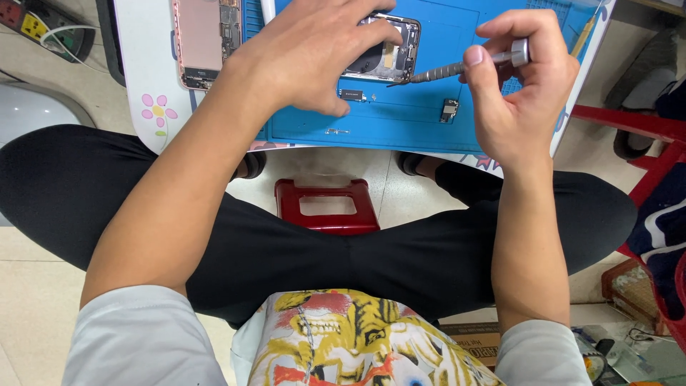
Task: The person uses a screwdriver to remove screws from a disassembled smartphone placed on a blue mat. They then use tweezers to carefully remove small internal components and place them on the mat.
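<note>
Phone [389,53] lies opened on the blue mat [421,121], back shell up, insides bared: dark boards, a pale flex strip, metal frame. It sits at the mat's far middle, partly under the left hand [314,53].

Progress, as judged from the layout: teardown looks well under way. The cover is already off, and three small parts lie loose on the mat just in front of the phone: a dark flat piece [352,94], a small square module [449,110], a thin bit near the mat's front edge [337,131]. Boards are still seated in the shell, so more seems left to remove. Whether any screws are out I cannot tell; too small to see.

A second phone [204,39], pinkish frame, also open, lies to the left on the desk [146,86], half off the mat, untouched.

Left hand: palm down, fingers loosely curled over the phone's near-left corner, pinning it to the mat. It grips nothing; it presses only.

Right hand [522,93]: closed round a grey screwdriver [464,66], thumb and forefinger pinching the knurled shaft, the cap end near the upper fingers. The tool lies nearly level, tip pointing left and meeting the phone's lower right edge.

A red stool [326,207] stands on the floor between the knees.
</note>
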